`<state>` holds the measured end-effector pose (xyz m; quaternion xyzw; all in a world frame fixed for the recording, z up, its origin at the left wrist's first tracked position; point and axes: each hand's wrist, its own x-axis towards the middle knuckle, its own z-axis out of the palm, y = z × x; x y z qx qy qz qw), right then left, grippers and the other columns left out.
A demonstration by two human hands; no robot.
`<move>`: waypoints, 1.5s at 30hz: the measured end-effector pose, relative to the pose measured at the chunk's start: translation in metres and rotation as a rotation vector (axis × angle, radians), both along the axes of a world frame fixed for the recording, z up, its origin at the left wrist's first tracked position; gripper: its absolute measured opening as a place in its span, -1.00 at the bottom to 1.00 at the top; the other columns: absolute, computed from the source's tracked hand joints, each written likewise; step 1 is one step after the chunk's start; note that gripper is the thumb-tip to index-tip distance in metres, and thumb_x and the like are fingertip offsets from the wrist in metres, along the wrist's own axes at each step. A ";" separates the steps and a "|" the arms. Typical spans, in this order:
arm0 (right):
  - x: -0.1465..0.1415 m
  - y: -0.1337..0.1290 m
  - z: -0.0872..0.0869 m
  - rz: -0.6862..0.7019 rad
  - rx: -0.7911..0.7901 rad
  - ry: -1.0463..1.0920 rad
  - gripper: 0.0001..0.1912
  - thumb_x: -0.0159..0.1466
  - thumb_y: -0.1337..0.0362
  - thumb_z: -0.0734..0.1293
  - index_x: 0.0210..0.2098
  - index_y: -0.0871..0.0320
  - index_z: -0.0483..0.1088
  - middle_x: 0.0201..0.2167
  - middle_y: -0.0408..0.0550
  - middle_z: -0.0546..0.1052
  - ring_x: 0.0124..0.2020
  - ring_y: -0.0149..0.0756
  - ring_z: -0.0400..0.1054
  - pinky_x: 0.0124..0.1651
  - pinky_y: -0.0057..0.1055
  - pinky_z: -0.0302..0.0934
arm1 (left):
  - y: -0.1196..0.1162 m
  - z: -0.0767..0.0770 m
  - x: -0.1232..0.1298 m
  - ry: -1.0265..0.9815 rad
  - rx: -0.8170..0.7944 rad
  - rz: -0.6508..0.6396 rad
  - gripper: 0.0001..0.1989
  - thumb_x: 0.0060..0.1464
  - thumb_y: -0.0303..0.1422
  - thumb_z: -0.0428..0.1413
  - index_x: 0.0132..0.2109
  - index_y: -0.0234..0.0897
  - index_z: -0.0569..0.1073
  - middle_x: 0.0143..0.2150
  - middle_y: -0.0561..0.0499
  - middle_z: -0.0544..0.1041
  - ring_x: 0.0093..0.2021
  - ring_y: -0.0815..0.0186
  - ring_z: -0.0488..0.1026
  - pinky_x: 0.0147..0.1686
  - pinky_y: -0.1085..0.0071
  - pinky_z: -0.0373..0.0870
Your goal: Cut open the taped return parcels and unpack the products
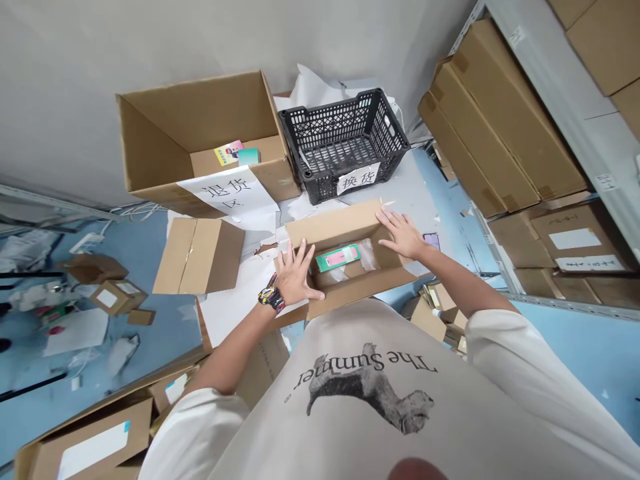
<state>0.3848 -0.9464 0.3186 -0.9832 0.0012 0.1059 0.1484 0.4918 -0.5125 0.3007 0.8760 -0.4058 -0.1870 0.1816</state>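
Observation:
An opened cardboard box (335, 227) lies in front of me at the table's near edge, its long flaps spread. Inside it rests a green and pink package (338, 257) with clear plastic wrap (367, 255) beside it. My left hand (295, 275) lies with fingers spread over the box's left end. At the right end, my right hand (400, 233) is also spread, touching the box near its far corner. Neither hand holds anything.
Behind stand a large carton (200, 120) holding small packages and a black plastic crate (345, 143), both with paper signs. A closed box (197, 257) is at left. Shelves with cartons (500, 120) rise at right. More boxes (95, 447) lie at lower left.

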 end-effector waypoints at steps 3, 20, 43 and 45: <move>0.015 -0.001 -0.015 -0.081 0.028 0.038 0.07 0.46 -0.05 0.43 0.77 -0.04 -0.12 0.68 0.21 0.21 0.65 0.42 0.07 0.56 0.50 0.00 | 0.000 -0.003 0.003 0.024 -0.015 0.016 0.55 -0.26 0.29 0.57 0.74 -0.10 0.09 0.79 -0.41 -0.16 0.70 -0.73 -0.38 0.52 -0.67 -0.35; 0.047 0.028 -0.022 -0.280 0.027 0.062 -0.64 0.64 0.02 0.27 0.04 0.11 0.61 0.00 0.19 0.73 -0.04 0.07 0.57 -0.06 -0.22 0.28 | 0.000 0.007 -0.042 0.052 -0.095 -0.148 -0.66 0.06 -0.08 0.51 -0.01 0.04 0.82 0.26 -0.20 0.70 0.66 -0.64 0.03 0.40 -0.90 -0.59; 0.119 0.114 -0.076 0.462 -0.155 0.213 -0.17 0.33 0.22 0.58 0.52 0.17 0.32 0.33 0.27 0.58 0.33 0.08 0.41 0.38 -0.13 0.26 | -0.022 -0.015 -0.020 -0.139 -0.180 -0.025 -0.80 0.41 -0.32 0.24 -0.26 -0.14 0.64 -0.22 -0.12 0.73 0.20 -0.11 0.63 0.61 -0.62 -0.24; 0.124 0.124 -0.090 0.491 -0.223 0.369 -0.04 0.22 0.29 0.63 0.54 0.17 0.28 0.39 0.32 0.54 0.37 0.12 0.43 0.39 -0.12 0.28 | -0.021 -0.018 -0.025 -0.169 -0.182 -0.027 -0.78 0.44 -0.32 0.22 -0.26 -0.14 0.62 -0.22 -0.09 0.72 0.19 -0.09 0.63 0.61 -0.64 -0.28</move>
